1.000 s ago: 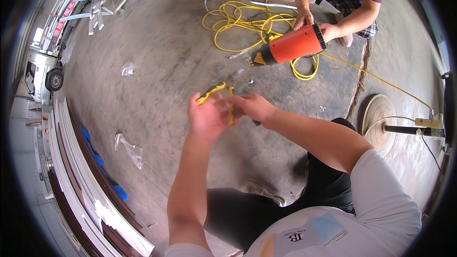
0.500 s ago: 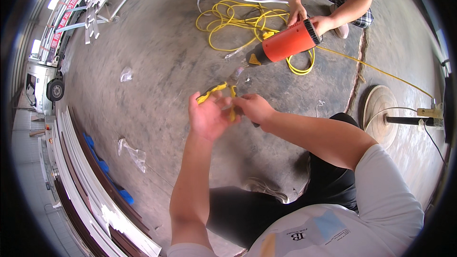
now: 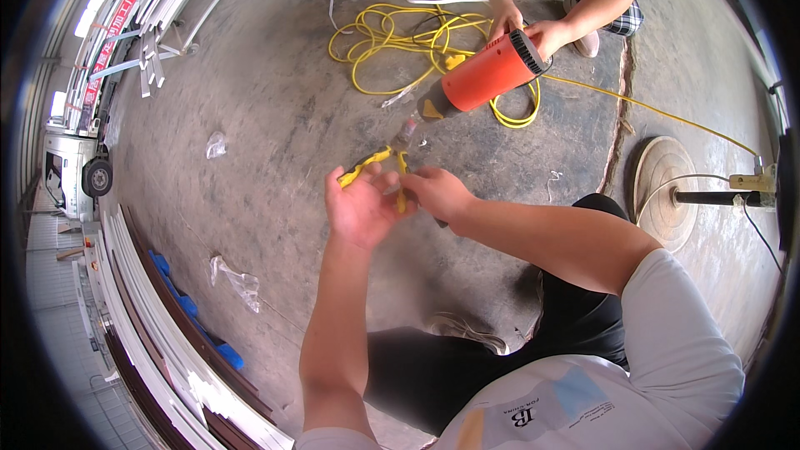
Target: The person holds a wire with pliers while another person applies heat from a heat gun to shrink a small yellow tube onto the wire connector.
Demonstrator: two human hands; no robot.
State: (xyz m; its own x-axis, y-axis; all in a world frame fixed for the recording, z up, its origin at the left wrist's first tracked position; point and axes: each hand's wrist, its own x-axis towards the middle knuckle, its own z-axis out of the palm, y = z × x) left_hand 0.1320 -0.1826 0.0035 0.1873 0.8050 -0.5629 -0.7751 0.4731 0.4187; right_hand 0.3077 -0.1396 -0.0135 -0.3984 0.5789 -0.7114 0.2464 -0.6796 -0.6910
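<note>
Head view: nearest, the left hand (image 3: 360, 210) shows its palm, fingers half curled; one yellow handle of a plier-like tool (image 3: 367, 165) lies at its twelve o'clock, against the thumb and fingertips, how firmly I cannot tell. At three o'clock from it, the right hand (image 3: 439, 198) has its fingers curled closed on the other handle, at their nine o'clock. Beyond, around one o'clock, a co-worker's hands (image 3: 550, 36) hold an orange cylindrical device (image 3: 486, 77).

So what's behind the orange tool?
Behind the orange tool, yellow cable shows on either side, lying on the concrete floor. Whatever its body covers can't be seen.
</note>
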